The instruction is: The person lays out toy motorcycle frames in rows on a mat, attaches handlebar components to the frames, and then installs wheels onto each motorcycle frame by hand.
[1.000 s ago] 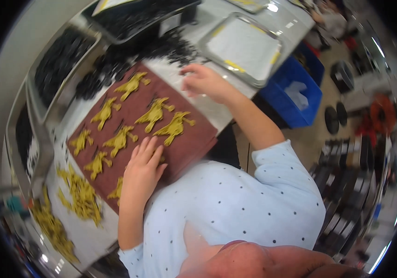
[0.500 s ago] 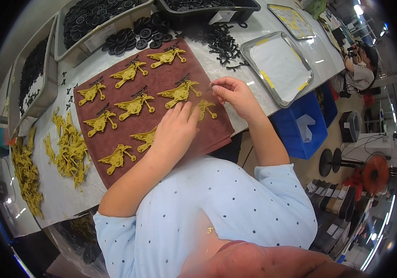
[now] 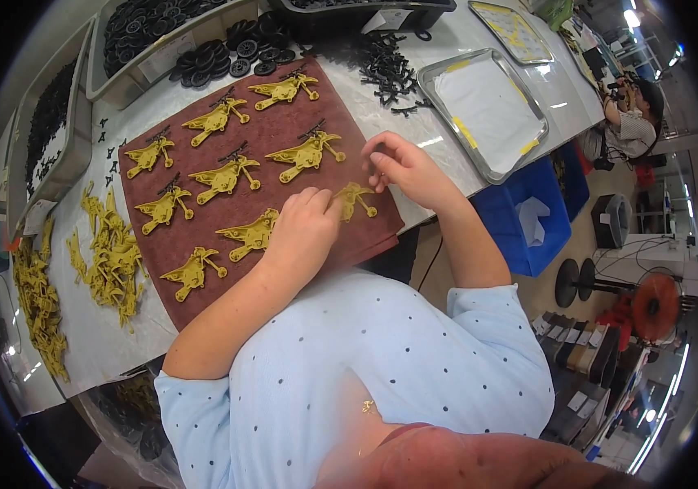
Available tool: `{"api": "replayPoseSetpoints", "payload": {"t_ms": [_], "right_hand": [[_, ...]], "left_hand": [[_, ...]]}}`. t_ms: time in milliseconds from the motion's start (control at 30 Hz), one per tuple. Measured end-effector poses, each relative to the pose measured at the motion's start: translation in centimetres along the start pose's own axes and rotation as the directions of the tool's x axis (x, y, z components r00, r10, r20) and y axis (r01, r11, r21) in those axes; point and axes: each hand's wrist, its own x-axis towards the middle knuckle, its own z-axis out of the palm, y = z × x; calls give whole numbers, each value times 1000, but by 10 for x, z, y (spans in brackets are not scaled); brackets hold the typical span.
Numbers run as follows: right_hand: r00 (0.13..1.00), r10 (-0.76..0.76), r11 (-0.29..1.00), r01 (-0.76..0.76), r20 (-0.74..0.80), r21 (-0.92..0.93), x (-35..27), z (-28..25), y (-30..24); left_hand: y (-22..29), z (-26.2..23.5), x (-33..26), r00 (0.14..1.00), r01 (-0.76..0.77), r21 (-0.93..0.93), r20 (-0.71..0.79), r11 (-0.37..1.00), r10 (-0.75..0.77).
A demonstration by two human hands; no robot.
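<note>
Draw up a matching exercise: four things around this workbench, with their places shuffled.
1. Yellow motorbike-shaped parts set in rows
2. Nearer shallow metal tray with white lining
3. Blue plastic bin
4. Loose black round wheels

A. Below the edge of the white-covered table
B. Between the maroon fabric cloth and the large grey plastic bin
C. On the cloth
D. On the table, to the cloth's upper right

Pairs: 1-C, 2-D, 3-A, 4-B

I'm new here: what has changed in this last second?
The right hand came in to the right edge of the brown cloth; the left hand shifted right, now curled beside the rightmost yellow toy-motorbike frame. Whether either holds anything is unclear. The other frames kept their places.
</note>
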Motion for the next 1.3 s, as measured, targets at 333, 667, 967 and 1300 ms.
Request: {"api": "replayPoseSetpoints", "payload": {"t_ms": [333, 667, 967, 1300], "right_hand": [[968, -40, 645, 213, 246, -734, 25, 9, -16], [939, -57, 453, 327, 340, -829, 35, 18, 0], [923, -86, 447, 372, 375, -813, 32, 16, 3], [835, -546, 324, 138, -66, -936, 57, -77, -4]], "left_hand": [[17, -1, -11, 994, -104, 17, 45, 994, 103], [13, 8, -13, 978, -99, 87, 191, 991, 81], [16, 11, -10, 967, -100, 176, 248, 979, 54], [12, 6, -16, 976, -113, 90, 198, 990, 93]]}}
